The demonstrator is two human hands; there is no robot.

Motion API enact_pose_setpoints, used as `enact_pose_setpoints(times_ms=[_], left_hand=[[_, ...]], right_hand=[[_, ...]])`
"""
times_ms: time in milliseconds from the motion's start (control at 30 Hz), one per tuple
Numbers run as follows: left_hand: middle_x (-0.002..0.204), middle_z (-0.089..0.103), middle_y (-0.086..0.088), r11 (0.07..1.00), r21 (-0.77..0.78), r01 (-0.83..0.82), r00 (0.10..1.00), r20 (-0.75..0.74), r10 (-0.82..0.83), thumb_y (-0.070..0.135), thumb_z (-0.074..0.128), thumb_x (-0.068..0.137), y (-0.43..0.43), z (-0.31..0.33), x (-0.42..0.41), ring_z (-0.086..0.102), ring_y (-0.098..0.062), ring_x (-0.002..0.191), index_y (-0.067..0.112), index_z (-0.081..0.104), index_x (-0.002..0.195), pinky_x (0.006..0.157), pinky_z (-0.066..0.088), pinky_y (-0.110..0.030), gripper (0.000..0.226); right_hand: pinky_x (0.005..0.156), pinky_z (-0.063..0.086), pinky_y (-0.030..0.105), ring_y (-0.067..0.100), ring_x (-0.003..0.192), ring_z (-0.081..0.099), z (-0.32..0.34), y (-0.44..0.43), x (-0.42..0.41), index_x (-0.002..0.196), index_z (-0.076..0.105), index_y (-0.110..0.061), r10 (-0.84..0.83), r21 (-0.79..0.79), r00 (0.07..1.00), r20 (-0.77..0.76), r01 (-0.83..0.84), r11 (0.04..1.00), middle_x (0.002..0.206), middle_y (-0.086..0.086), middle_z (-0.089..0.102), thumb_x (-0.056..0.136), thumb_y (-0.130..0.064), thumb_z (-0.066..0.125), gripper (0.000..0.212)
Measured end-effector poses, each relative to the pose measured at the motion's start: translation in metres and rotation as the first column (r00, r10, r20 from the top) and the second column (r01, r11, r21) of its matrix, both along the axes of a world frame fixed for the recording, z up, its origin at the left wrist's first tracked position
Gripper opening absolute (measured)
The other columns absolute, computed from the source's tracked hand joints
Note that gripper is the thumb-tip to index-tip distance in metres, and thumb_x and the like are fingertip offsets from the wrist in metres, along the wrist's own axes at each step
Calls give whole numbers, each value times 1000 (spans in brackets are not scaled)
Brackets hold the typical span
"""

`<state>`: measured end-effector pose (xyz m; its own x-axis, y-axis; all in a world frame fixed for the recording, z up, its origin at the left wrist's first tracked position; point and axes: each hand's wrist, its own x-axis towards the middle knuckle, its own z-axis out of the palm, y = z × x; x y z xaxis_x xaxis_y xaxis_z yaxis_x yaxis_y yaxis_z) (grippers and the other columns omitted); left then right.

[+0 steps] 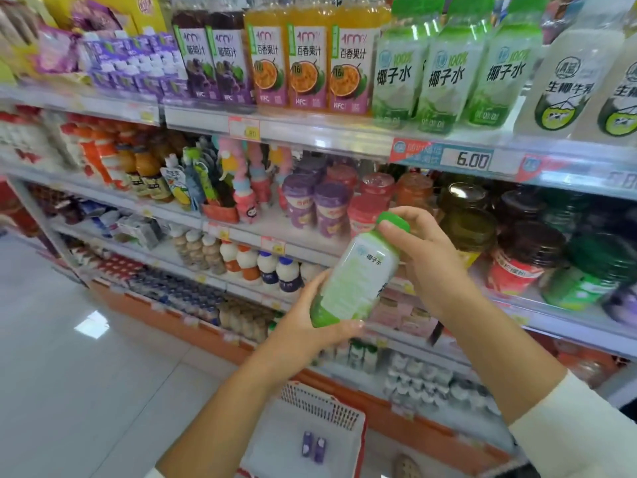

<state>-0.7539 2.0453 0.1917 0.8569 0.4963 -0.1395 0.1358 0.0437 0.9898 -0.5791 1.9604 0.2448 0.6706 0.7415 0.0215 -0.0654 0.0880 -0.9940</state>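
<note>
A green-capped coconut water bottle [355,274] with a pale green label is tilted in front of the shelves, cap up to the right. My left hand [310,322] cups its base from below, fingers curled round the bottom. My right hand [427,250] grips the bottle's neck and green cap from the right side. More bottles of the same coconut water [444,67] stand in a row on the top shelf.
Shelves [331,136] of juice bottles, jars and small drinks fill the view ahead. A red shopping basket [341,412] sits low in front of me with two small purple cartons [313,448] inside. Pale tiled floor [86,339] lies to the left.
</note>
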Motion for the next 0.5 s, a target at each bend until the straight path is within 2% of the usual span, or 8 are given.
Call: enact_pose_setpoints(times_ms=[67, 100, 167, 233, 300, 367, 433, 500], left_hand=[[121, 69, -6, 953, -296, 57, 997, 64, -39, 19, 78, 76, 3, -5, -7, 69, -24, 106, 23, 49, 136, 77, 60, -30, 67], [117, 71, -11, 946, -322, 46, 997, 74, -23, 14, 75, 76, 3, -9, -8, 70, -30, 103, 17, 52, 132, 75, 60, -32, 61], [111, 72, -10, 975, -218, -32, 997, 60, 46, 12, 77, 76, 0, -12, -7, 71, -29, 98, 17, 56, 126, 74, 60, -32, 55], [113, 70, 3, 988, 31, -150, 989, 14, 149, 15, 83, 77, -3, -15, -6, 69, -12, 99, 27, 53, 127, 76, 56, -23, 59], [118, 62, 20, 934, 254, -250, 967, 13, 255, 20, 83, 77, -9, -19, -7, 61, 7, 102, 37, 45, 134, 80, 50, -12, 70], [121, 56, 25, 890, 363, -275, 958, 31, 284, 25, 82, 78, -14, -22, -9, 56, 10, 107, 42, 39, 136, 85, 49, -14, 75], [124, 55, 25, 904, 343, -257, 965, 31, 262, 32, 82, 77, -14, -24, -12, 57, 8, 108, 44, 38, 138, 88, 51, -19, 76], [125, 59, 21, 967, 149, -209, 978, 19, 208, 40, 83, 72, -10, -26, -17, 62, 1, 109, 45, 40, 138, 90, 53, -26, 79]], right_hand=[[64, 52, 34, 16, 79, 65, -4, 0, -4, 103, 59, -21, 53, 60, 994, -92, -48, 997, 100, 3, 66, 91, -21, 65, 14], [62, 53, 33, 17, 79, 65, -6, 2, -6, 103, 59, -22, 71, 79, 989, -126, -62, 995, 101, 4, 66, 91, -20, 64, 13], [64, 55, 36, 20, 85, 65, -10, 5, -10, 103, 60, -25, 75, 79, 984, -160, -63, 995, 106, 5, 66, 91, -22, 64, 13], [73, 57, 43, 21, 90, 67, -14, 7, -13, 104, 61, -26, 36, 27, 995, -92, -34, 999, 105, 3, 69, 90, -24, 67, 15], [76, 56, 45, 20, 88, 69, -16, 7, -15, 106, 61, -22, -9, -21, 999, -51, 8, 1000, 103, 3, 71, 90, -23, 68, 18], [74, 57, 45, 18, 84, 70, -19, 6, -16, 108, 60, -18, -37, -14, 994, -99, 36, 999, 105, 4, 70, 91, -20, 66, 18], [70, 56, 44, 16, 81, 70, -22, 5, -16, 108, 60, -16, -34, 13, 989, -144, 37, 999, 103, 3, 70, 93, -17, 63, 16], [63, 56, 38, 15, 79, 70, -25, 4, -15, 112, 60, -14, -17, 37, 983, -185, 25, 999, 105, 4, 69, 94, -14, 60, 18]])
